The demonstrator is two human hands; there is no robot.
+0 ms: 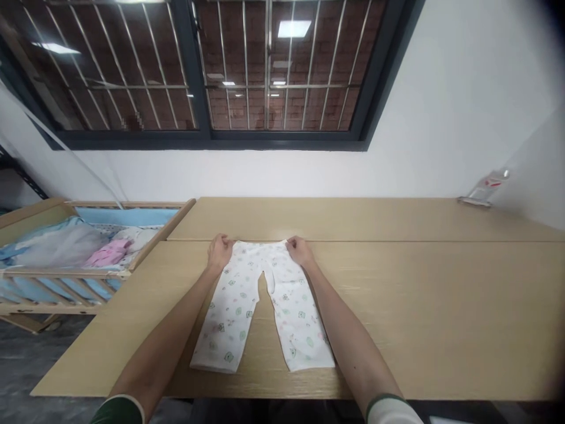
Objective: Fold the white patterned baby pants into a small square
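A small pair of white pants [233, 300] with a green print lies flat on the wooden table, waist at the far end and legs spread apart toward me. My left hand [219, 252] pinches the left corner of the waistband. At the opposite corner, my right hand [301, 252] has its fingers closed on the waistband too. Between the two hands the waist edge runs nearly straight, close to a seam in the tabletop.
The wooden table [441, 318] reaches far to the right. A wooden crib [150, 242] with blue lining, bedding and a pink cloth [108, 252] stands at the left. A clear plastic item [483, 188] rests at the back right corner. A barred window [282, 140] is above.
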